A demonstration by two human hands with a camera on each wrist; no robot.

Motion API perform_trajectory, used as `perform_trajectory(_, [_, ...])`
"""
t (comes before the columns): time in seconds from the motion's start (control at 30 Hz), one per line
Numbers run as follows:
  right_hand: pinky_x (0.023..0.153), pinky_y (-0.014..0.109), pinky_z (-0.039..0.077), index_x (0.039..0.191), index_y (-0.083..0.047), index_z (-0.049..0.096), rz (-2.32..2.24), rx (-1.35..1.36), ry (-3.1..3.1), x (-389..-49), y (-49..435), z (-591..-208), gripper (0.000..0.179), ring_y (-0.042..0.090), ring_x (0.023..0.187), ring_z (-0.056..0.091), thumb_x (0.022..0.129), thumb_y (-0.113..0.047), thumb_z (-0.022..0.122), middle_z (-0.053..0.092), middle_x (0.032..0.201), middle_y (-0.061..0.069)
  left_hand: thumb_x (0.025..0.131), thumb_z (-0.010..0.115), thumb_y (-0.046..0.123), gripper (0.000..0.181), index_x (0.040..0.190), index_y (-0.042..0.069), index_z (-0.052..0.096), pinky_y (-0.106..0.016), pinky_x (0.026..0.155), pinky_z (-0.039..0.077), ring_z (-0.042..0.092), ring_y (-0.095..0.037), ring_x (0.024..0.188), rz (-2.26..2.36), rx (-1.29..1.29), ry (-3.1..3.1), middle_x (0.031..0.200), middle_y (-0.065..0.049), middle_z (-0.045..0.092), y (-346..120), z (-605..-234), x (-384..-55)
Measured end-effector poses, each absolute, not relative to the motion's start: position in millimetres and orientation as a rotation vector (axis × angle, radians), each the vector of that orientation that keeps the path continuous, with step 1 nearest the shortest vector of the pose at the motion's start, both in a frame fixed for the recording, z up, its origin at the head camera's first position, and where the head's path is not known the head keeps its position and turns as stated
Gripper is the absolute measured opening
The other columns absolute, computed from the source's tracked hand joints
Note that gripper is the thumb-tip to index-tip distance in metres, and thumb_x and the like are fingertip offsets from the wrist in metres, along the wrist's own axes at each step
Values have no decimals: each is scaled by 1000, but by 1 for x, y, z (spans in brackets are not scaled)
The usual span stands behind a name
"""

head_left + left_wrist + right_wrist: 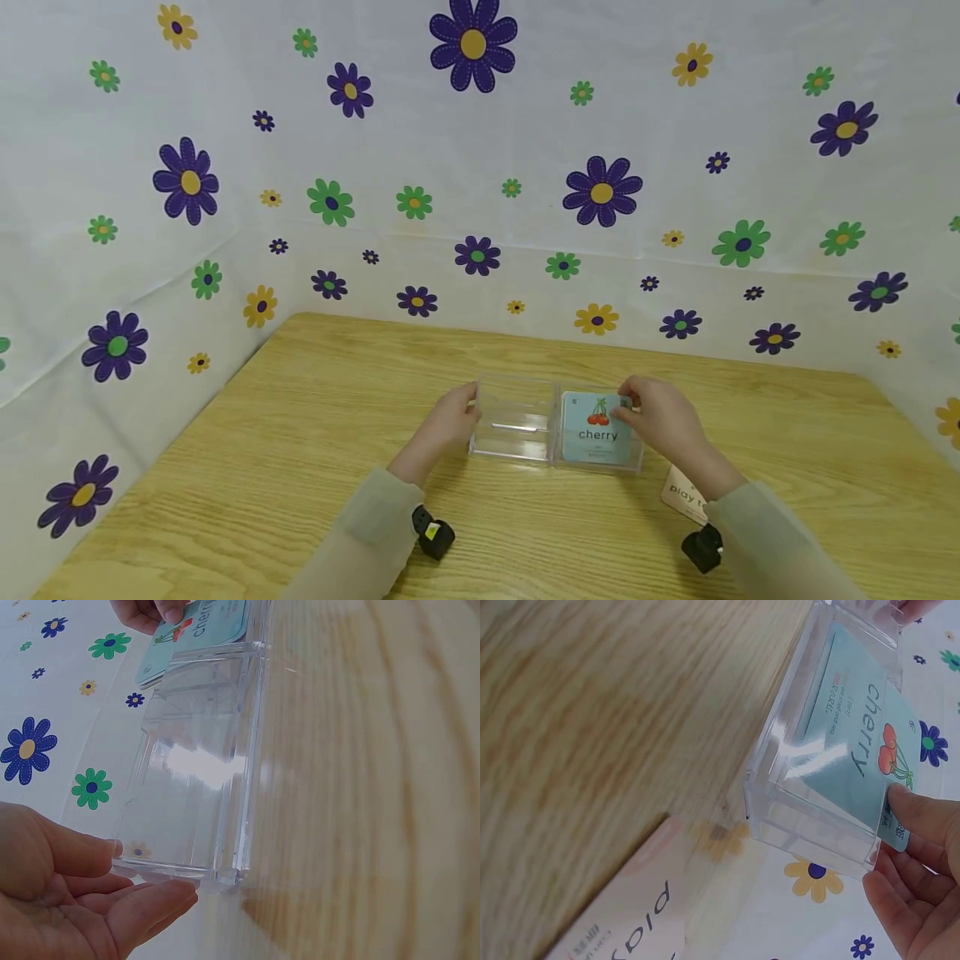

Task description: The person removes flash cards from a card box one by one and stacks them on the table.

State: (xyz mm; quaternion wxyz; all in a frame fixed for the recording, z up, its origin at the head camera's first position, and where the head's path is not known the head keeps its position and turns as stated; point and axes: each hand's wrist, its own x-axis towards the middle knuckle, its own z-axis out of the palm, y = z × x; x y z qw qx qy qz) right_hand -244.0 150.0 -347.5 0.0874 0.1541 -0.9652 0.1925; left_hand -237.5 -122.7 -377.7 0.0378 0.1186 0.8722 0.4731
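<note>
A clear plastic box (513, 457) lies on the table, hinged lid laid out flat to the left. My left hand (453, 417) pinches the lid's outer left edge, thumb above and fingers below, as the left wrist view shows. In the right half sits a light blue flash card (596, 450) with red cherries and the word "cherry". At its upper right corner my right hand (663, 417) pinches the card between thumb and fingers. In the right wrist view, the card (847, 727) is tilted, its gripped edge raised above the box wall.
A pale pink card (682, 493) reading "play" lies on the wooden table (360, 400), partly under the right forearm. White cloth (525, 142) with printed flowers hangs behind and to the sides. Each wrist wears a small black camera (435, 537).
</note>
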Motion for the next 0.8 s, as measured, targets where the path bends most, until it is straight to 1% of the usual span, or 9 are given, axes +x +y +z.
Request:
perform_trajectory(0.3, [57,33,47,90,1,60,596,450,-2881,-245,151,-347,21,18,69,51,76,-12,69,58,78,5,92,38,-1,42,133,-9,29,-47,94,35,41,-39,115,1461,348,2653,134,-25,32,-122,-377,-237])
perform_trajectory(0.53, [61,35,48,93,3,60,630,431,-2884,-245,151,-345,23,20,72,52,77,-11,68,59,81,8,92,38,-1,42,132,-10,29,-47,94,35,41,-40,114,1456,332,2660,134,-25,33,-122,-375,-235])
perform_trajectory(0.8, [63,36,48,94,3,59,664,421,-2864,-243,150,-343,22,21,72,51,78,-10,67,58,81,8,93,38,-1,41,132,-9,30,-47,93,36,41,-40,114,1457,334,2664,134,-25,33,-121,-376,-236])
